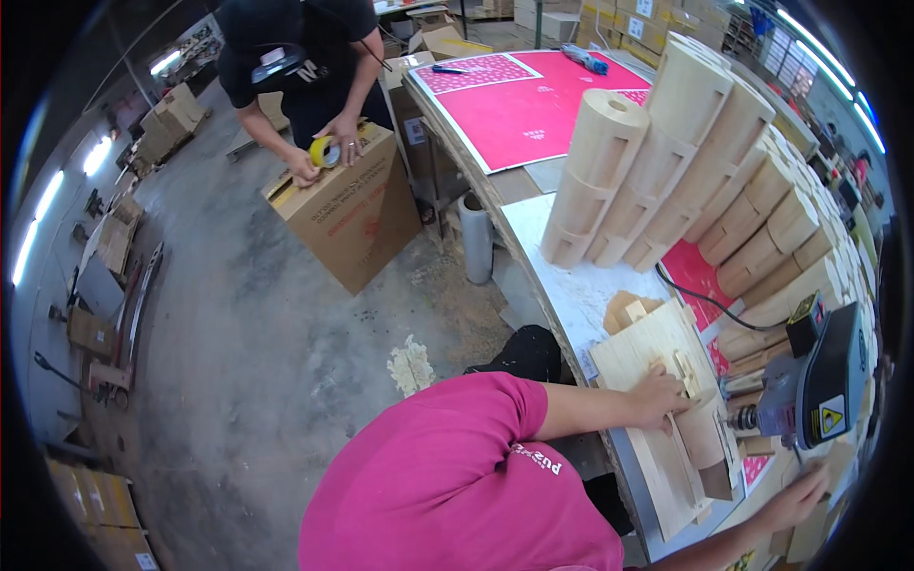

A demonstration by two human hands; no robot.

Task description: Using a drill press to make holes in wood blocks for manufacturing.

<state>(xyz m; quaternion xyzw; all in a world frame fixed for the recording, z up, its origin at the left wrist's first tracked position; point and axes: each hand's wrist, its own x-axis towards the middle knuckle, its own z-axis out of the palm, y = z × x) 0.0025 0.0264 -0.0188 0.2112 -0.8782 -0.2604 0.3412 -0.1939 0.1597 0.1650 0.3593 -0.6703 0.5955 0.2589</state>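
On a long workbench (528, 221) in a cluttered workshop, pale top, pink printed sheets (495, 114) over the far end, blue bundle (584, 62) lying there. Columns of stacked wooden cylinders (600, 143) stand along it, more piled to the right. Concrete floor (248, 362), stained, with a pale patch (411, 366); strip lights (40, 224) on the left side.

Containers: brown carton (352, 228) stands tilted on the floor, a co-worker in black holding a yellow-edged tape roll (321, 150) at its top; contents hidden. More cartons (657, 21) behind the bench and at lower left, contents not visible. Upright roll of clear film (475, 240) beside the bench.

Near end: one wooden cylinder (703, 438) lies in a wooden jig (633, 357), just beside the chuck (743, 418) of a power drill (836, 371). Left hand (660, 395) rests on the jig, fingers bent beside the cylinder; cannot tell if gripping. Right hand (798, 497) is below the drill, fingers partly curled; grasp unclear.
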